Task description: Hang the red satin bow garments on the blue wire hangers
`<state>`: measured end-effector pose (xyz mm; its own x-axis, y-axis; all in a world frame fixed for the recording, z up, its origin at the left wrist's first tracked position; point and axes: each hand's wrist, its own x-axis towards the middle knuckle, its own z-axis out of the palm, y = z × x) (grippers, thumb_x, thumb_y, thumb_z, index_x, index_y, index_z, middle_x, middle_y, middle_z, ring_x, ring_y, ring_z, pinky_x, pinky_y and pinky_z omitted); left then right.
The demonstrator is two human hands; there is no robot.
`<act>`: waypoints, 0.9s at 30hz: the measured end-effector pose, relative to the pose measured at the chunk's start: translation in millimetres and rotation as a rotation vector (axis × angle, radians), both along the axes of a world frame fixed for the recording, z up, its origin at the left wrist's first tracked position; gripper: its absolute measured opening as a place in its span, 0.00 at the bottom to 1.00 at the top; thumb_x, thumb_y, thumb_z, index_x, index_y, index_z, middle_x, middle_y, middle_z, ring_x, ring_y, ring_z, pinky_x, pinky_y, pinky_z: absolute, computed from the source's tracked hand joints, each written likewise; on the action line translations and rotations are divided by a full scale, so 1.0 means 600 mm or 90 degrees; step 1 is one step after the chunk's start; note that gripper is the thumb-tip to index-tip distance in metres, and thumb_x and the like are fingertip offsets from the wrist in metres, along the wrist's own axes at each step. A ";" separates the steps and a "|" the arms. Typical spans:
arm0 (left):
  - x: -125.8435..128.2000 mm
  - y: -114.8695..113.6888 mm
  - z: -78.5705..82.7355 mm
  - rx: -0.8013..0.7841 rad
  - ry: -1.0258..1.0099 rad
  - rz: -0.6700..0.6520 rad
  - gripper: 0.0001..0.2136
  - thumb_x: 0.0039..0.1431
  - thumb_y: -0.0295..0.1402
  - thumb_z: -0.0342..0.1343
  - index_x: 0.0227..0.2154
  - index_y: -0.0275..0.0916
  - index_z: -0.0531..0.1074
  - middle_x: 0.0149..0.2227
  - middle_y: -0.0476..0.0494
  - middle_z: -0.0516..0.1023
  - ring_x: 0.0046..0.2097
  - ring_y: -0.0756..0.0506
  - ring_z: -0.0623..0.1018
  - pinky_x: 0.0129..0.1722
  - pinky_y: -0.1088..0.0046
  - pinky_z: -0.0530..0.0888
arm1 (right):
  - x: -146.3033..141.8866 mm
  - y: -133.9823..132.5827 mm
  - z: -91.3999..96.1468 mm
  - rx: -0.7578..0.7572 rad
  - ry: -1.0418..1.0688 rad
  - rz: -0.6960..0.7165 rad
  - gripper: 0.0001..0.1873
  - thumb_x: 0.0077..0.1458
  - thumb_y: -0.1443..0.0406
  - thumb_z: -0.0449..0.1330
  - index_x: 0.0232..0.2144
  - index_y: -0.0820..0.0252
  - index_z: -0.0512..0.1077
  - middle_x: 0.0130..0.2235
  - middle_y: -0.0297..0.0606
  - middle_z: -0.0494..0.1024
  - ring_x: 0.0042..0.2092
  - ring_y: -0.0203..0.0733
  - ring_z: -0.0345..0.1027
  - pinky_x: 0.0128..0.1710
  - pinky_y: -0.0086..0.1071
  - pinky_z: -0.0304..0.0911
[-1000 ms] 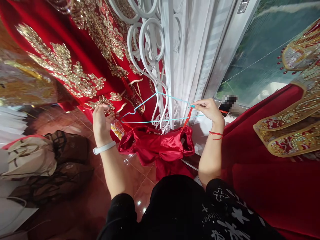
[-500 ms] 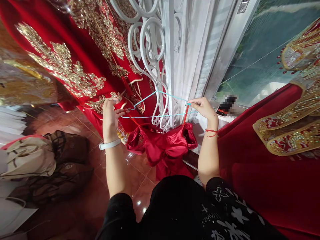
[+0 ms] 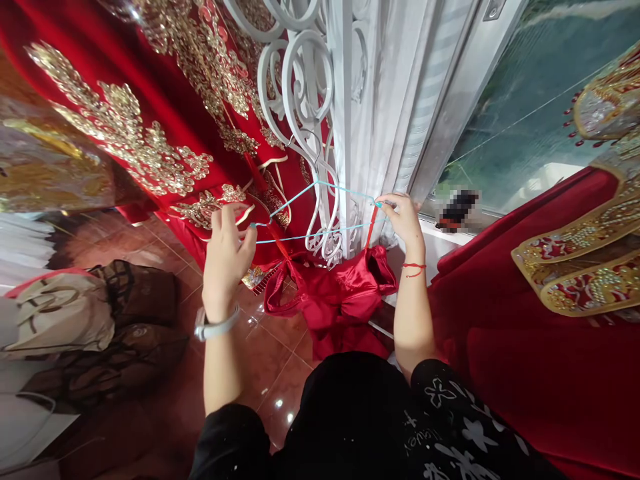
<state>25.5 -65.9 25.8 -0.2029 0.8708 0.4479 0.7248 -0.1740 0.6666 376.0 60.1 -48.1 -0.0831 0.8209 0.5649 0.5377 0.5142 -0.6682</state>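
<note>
Nearest, a black shirt (image 3: 340, 420) with pale printed flowers is filling the lower middle, and 2 bare forearms are reaching forward from its sleeves. A white wristband (image 3: 217, 327) is circling the left wrist, while a thin red cord (image 3: 414, 267) is circling the right.

Ahead of the shirt, a red satin garment (image 3: 345, 290) is hanging between the forearms, its 2 straps running up to a light blue hanger (image 3: 293, 199). The right hand (image 3: 404, 215) is pinching the right strap (image 3: 371, 227) at the hanger's corner, thumb and fingers closing together. The left hand (image 3: 227, 250) is curving beside the hanger's other end, near the left strap (image 3: 280, 242), thumb and fingers standing apart — whether it is gripping anything, I cannot tell.

Just beyond, the hanger's hook (image 3: 318, 148) is lying over white metal scrollwork (image 3: 307, 80). Below, glossy reddish tiles (image 3: 270, 340) are showing, and a beige bag (image 3: 60, 310) is sitting well to the left of the hands beside a dark bag (image 3: 143, 291).

Behind the scrollwork, red fabric (image 3: 120, 110) with gold embroidery is draping on the left, and a white curtain (image 3: 390, 87) is hanging on the right. Past the curtain, a window (image 3: 490, 133) is showing blue-green.
</note>
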 end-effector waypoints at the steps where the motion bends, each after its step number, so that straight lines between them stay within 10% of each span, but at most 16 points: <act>1: -0.006 -0.018 -0.017 0.004 0.051 0.008 0.15 0.63 0.32 0.57 0.52 0.49 0.69 0.57 0.40 0.69 0.52 0.36 0.79 0.54 0.53 0.78 | -0.014 -0.009 0.003 0.011 0.005 -0.078 0.12 0.65 0.63 0.61 0.46 0.55 0.83 0.46 0.49 0.81 0.54 0.59 0.71 0.63 0.62 0.55; 4: -0.022 -0.051 -0.094 -0.176 0.078 -0.140 0.11 0.58 0.33 0.60 0.44 0.46 0.76 0.51 0.39 0.76 0.52 0.35 0.80 0.58 0.51 0.76 | -0.070 -0.041 0.010 0.061 0.059 -0.254 0.20 0.62 0.68 0.61 0.56 0.56 0.77 0.59 0.52 0.74 0.62 0.60 0.63 0.67 0.58 0.54; 9: -0.038 -0.062 -0.196 -0.485 0.165 -0.241 0.05 0.52 0.34 0.65 0.23 0.42 0.76 0.55 0.37 0.79 0.62 0.30 0.74 0.65 0.45 0.69 | -0.176 -0.082 -0.013 0.084 -0.043 -0.058 0.13 0.63 0.69 0.59 0.44 0.52 0.82 0.58 0.42 0.78 0.67 0.57 0.61 0.74 0.60 0.47; 16: -0.049 -0.063 -0.167 -0.287 0.009 -0.271 0.08 0.55 0.40 0.63 0.35 0.44 0.77 0.46 0.38 0.80 0.51 0.36 0.78 0.59 0.55 0.74 | -0.269 -0.120 -0.049 0.030 -0.169 0.222 0.28 0.68 0.69 0.57 0.67 0.46 0.69 0.65 0.39 0.76 0.72 0.52 0.59 0.75 0.65 0.41; 27: -0.099 -0.045 -0.131 -0.180 -0.057 -0.259 0.17 0.55 0.44 0.64 0.20 0.40 0.67 0.26 0.48 0.69 0.31 0.46 0.68 0.36 0.67 0.68 | -0.275 -0.136 -0.054 -0.020 -0.198 0.199 0.24 0.69 0.68 0.54 0.61 0.42 0.76 0.58 0.40 0.77 0.62 0.50 0.65 0.74 0.59 0.42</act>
